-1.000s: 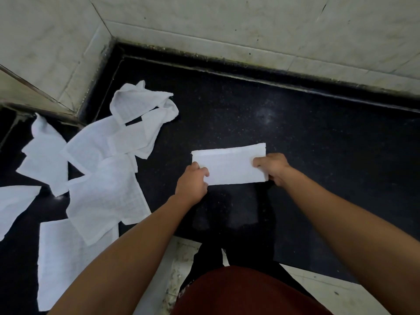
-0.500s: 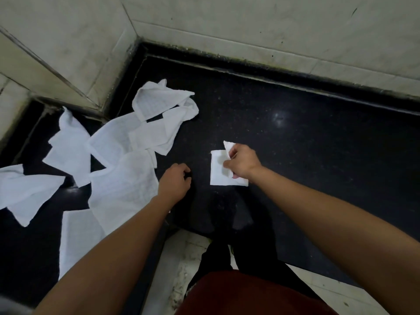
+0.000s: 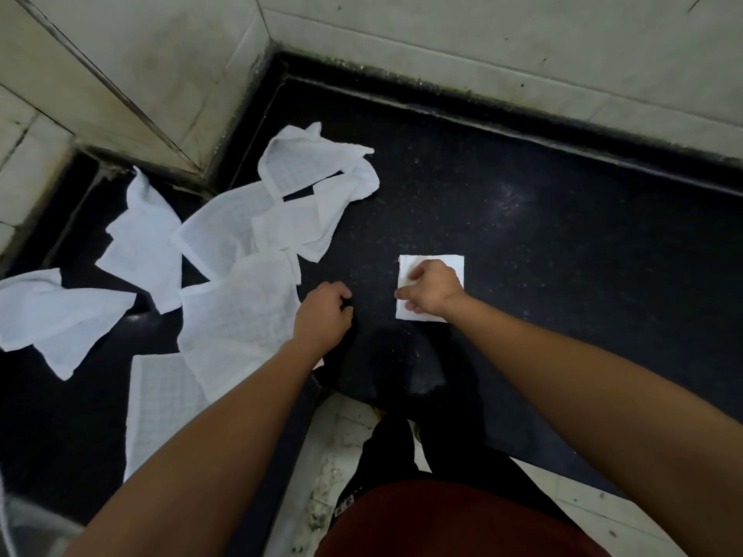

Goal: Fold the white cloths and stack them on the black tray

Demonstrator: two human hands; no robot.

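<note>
A small white cloth (image 3: pixel 451 263), folded into a square, lies flat on the black speckled surface (image 3: pixel 571 251). My right hand (image 3: pixel 430 289) rests on top of it, palm down, with the fingers pointing left and slightly apart, and covers its middle. My left hand (image 3: pixel 323 315) hovers just left of it over bare black surface, its fingers curled in with nothing in them. Several unfolded white cloths (image 3: pixel 237 315) lie strewn to the left, overlapping each other. I see no separate tray.
Pale tiled walls (image 3: pixel 482 34) close the surface at the back and form a corner at the left. The front edge of the black surface runs near my body, with tiled floor (image 3: pixel 333 448) below it. My dark red garment (image 3: pixel 442 520) fills the bottom.
The long cloth strip held at both ends has been folded in half to a square. My left hand let go and drew back left; my right hand now lies flat on it.
</note>
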